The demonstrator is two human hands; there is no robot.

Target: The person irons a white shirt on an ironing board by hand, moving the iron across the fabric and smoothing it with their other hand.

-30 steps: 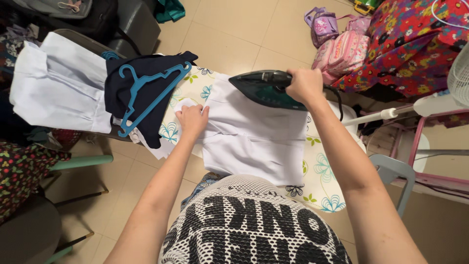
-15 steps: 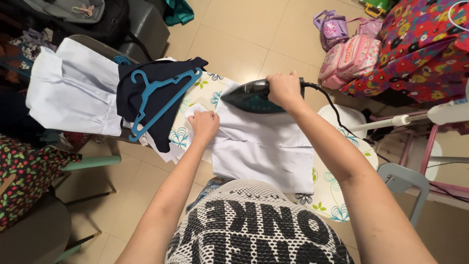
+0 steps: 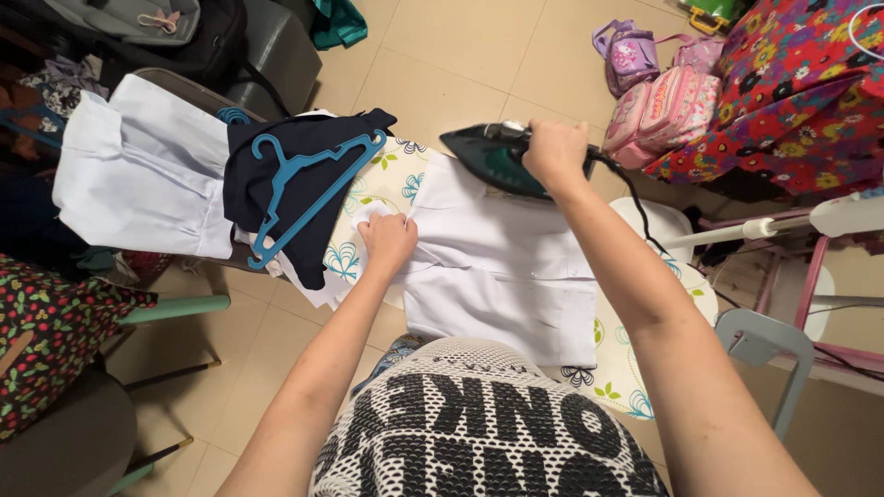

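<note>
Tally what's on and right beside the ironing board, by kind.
Irons: 1, dark green iron, in the right hand
White shirts: 1, white shirt, under the left hand
Hangers: 1, blue hanger
Dark garments: 1, navy garment
Total: 4

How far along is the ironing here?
Done, it seems: a white garment draped at the left. In hand: the right hand holds the dark green iron over the white shirt, which the left hand pins. Left: the dark navy garment under the blue plastic hanger.
</note>
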